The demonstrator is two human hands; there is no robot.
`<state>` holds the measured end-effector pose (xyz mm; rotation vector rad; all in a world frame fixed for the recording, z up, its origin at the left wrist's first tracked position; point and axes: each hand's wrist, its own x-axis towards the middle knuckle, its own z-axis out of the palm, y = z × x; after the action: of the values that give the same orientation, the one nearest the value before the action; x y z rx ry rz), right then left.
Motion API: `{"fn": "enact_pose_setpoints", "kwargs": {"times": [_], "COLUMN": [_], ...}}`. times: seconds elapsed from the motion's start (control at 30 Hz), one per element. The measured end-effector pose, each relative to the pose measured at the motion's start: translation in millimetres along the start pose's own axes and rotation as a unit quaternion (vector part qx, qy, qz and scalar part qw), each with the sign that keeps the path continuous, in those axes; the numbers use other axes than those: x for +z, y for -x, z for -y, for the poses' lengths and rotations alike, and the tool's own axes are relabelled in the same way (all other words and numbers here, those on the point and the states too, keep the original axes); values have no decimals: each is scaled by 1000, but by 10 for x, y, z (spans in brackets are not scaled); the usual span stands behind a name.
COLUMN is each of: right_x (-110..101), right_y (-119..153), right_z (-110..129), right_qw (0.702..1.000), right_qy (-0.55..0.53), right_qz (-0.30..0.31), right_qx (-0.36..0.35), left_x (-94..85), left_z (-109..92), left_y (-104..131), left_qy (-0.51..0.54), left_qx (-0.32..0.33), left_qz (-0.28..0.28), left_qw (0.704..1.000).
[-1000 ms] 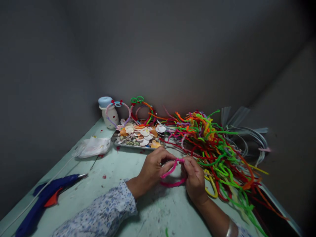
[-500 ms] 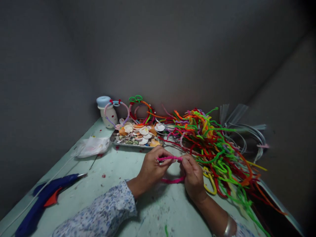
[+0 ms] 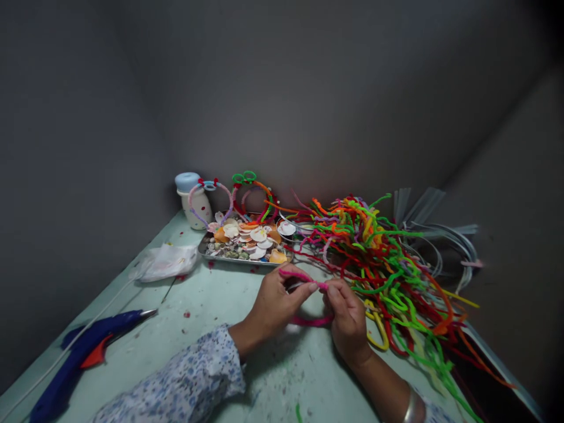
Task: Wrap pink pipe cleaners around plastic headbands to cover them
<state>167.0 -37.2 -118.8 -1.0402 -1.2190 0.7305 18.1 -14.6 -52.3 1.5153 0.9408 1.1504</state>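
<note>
Between my hands is a pink fuzzy pipe cleaner (image 3: pixel 314 322), bent into a loop above the table. My left hand (image 3: pixel 277 299) pinches its upper strand between thumb and fingers. Close beside it, my right hand (image 3: pixel 346 314) grips the same strand, with fingers curled in. The lower part of the loop hangs below both hands, and its ends are hidden by my fingers. Just right of my right hand lies a yellow pipe cleaner loop (image 3: pixel 377 329).
A heap of colourful pipe cleaners (image 3: pixel 374 235) spreads over the right side. Behind my hands stands a metal tray (image 3: pixel 238 262) of shells. Further left are a lidded jar (image 3: pixel 194 202), a plastic bag (image 3: pixel 167 262) and a blue glue gun (image 3: pixel 88 346) with its cord.
My left thumb has shifted along the pink strand towards my right hand, and the strand over my left fingers sits a little higher. Both hands keep their grip.
</note>
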Motion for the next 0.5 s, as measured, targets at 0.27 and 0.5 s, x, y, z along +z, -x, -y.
{"fn": "enact_pose_setpoints", "kwargs": {"times": [0.27, 0.5], "right_x": [6, 5], "right_y": [3, 2], "right_z": [52, 37], "right_qw": [999, 1000], "right_qy": [19, 9], "right_qz": [17, 15], "right_qx": [-27, -16], "left_x": [-11, 3], "left_z": [63, 87], "left_y": [-18, -13], "left_qy": [-4, 20], "left_qx": [-48, -55], "left_qz": [1, -1], "left_qw": [999, 998]}}
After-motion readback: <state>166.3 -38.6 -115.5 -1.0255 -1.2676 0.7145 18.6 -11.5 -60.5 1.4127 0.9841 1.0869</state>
